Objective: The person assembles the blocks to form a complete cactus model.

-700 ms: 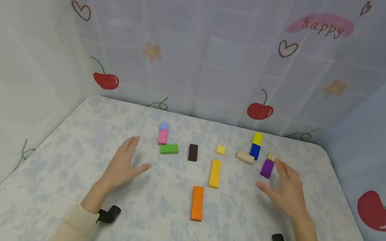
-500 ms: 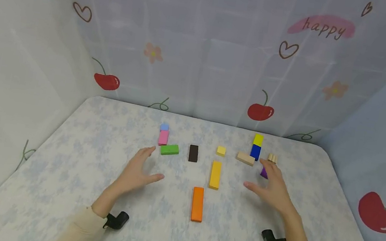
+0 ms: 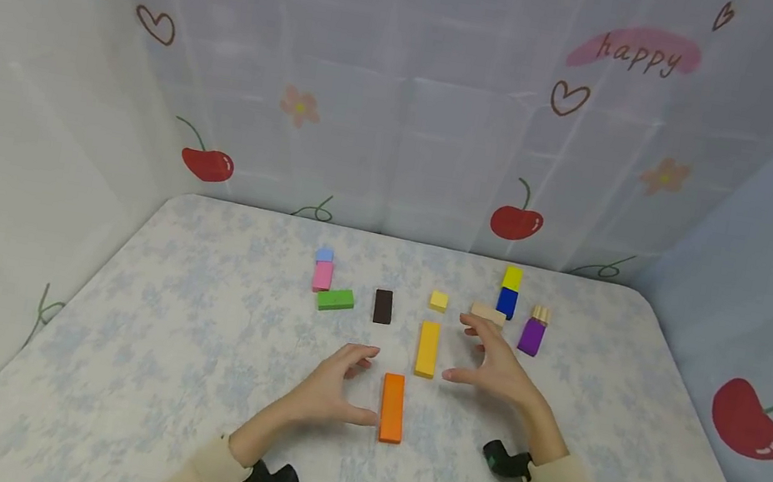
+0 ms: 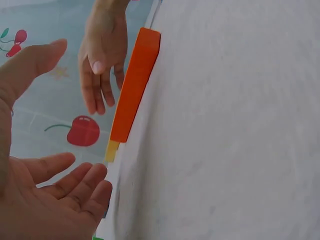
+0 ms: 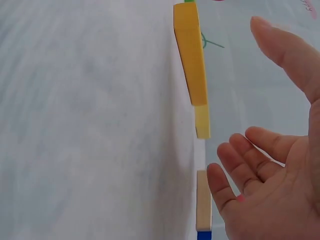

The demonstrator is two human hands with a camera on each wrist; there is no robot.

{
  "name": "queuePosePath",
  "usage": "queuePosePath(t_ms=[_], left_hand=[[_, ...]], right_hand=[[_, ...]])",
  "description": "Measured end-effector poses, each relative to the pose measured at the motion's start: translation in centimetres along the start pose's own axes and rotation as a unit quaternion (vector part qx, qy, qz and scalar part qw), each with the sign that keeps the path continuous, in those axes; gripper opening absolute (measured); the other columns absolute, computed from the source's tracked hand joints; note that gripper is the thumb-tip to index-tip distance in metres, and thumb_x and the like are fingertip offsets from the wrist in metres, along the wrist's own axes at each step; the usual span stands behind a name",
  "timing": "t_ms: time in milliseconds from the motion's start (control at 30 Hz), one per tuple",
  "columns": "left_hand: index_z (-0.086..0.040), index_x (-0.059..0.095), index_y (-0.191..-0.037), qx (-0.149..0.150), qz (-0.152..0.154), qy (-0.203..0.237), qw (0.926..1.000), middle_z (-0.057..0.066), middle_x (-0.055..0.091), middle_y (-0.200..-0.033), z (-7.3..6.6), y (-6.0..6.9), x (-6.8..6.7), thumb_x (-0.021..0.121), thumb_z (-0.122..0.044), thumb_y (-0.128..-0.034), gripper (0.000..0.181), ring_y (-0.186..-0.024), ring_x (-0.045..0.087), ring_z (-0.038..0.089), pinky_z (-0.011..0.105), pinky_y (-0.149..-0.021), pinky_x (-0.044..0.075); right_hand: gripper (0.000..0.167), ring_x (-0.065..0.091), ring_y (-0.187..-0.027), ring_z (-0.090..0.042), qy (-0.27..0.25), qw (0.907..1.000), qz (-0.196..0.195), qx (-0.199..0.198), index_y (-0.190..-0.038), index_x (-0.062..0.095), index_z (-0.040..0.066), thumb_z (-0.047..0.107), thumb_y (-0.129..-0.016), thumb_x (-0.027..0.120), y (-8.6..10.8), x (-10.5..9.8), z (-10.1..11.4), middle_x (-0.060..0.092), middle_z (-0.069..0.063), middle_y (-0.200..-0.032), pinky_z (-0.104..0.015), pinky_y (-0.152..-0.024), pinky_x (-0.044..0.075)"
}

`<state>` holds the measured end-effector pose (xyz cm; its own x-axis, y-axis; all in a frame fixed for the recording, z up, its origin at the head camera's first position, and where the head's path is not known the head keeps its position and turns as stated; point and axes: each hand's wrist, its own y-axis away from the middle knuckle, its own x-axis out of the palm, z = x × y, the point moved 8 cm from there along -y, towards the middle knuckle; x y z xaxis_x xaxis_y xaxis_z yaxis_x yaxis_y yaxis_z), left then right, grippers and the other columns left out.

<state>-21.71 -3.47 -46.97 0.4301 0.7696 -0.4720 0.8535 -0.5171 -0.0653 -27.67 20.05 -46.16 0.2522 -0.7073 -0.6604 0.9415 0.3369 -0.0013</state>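
Note:
In the head view my left hand hovers just left of the orange block, thumb and fingers spread apart around nothing. My right hand is held to the right of the long yellow-orange block, its thumb and fingers also apart and holding nothing. The left wrist view shows the orange block beyond my left fingers, not touched. In the right wrist view the yellow-orange block stands apart from my right fingers. A beige block is partly covered by my right fingertips.
Farther back lie a dark brown block, a small yellow block, a green block, a pink block and a light blue block. At right are blue, bright yellow and purple blocks. Curtains surround the table.
Both hands have moved inward: the left one rightward and nearer, up to the orange block, the right one leftward toward the yellow-orange block, uncovering the purple block. The blocks have stayed in place.

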Motion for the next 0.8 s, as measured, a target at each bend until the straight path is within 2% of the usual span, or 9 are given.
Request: queuePosePath(t_ms=[167,300,467,800], left_hand=[[-0.004,0.042,-0.145,-0.007,0.018,0.004,0.9998,0.009,0.047,-0.142,0.1,0.0,1.5,0.087,-0.029,-0.0714,0.09,-0.122,0.051,0.023,0.039,-0.107,0.044],[-0.006,0.043,-0.145,-0.011,0.024,-0.008,0.9996,0.004,0.049,-0.138,0.2,0.1,2.2,0.088,-0.032,-0.0702,0.091,-0.12,0.051,0.02,0.036,-0.106,0.043],[-0.004,0.046,-0.142,-0.004,0.021,-0.022,0.9995,0.003,0.05,-0.135,0.0,0.1,2.4,0.089,-0.032,-0.0682,0.09,-0.12,0.052,0.019,0.034,-0.107,0.043],[-0.011,0.051,-0.138,-0.004,0.019,-0.059,0.998,-0.001,0.05,-0.133,0.5,0.1,2.5,0.09,-0.039,-0.0661,0.086,-0.12,0.052,0.015,0.033,-0.106,0.044]], right_hand=[[0.094,0.045,-0.126,-0.034,0.0,0.9998,0.013,-0.017,-0.148,0.036,0.003,0.03,-0.074,0.086,-0.8,0.8,0.0,0.042,-0.018,-0.146,-0.056,-0.105,0.04],[0.094,0.047,-0.122,-0.031,0.005,0.9994,0.019,-0.027,-0.146,0.039,0.003,0.034,-0.072,0.087,-1.4,1.4,-0.3,0.046,-0.016,-0.139,-0.053,-0.102,0.043],[0.094,0.047,-0.121,-0.03,0.001,0.9995,0.026,-0.021,-0.145,0.04,0.004,0.035,-0.071,0.088,-1.8,1.9,-0.6,0.048,-0.015,-0.138,-0.052,-0.102,0.043],[0.091,0.046,-0.12,-0.03,-0.007,0.9992,0.038,-0.013,-0.145,0.042,0.003,0.031,-0.071,0.088,-2.2,2.4,-0.4,0.049,-0.015,-0.135,-0.051,-0.104,0.041]])
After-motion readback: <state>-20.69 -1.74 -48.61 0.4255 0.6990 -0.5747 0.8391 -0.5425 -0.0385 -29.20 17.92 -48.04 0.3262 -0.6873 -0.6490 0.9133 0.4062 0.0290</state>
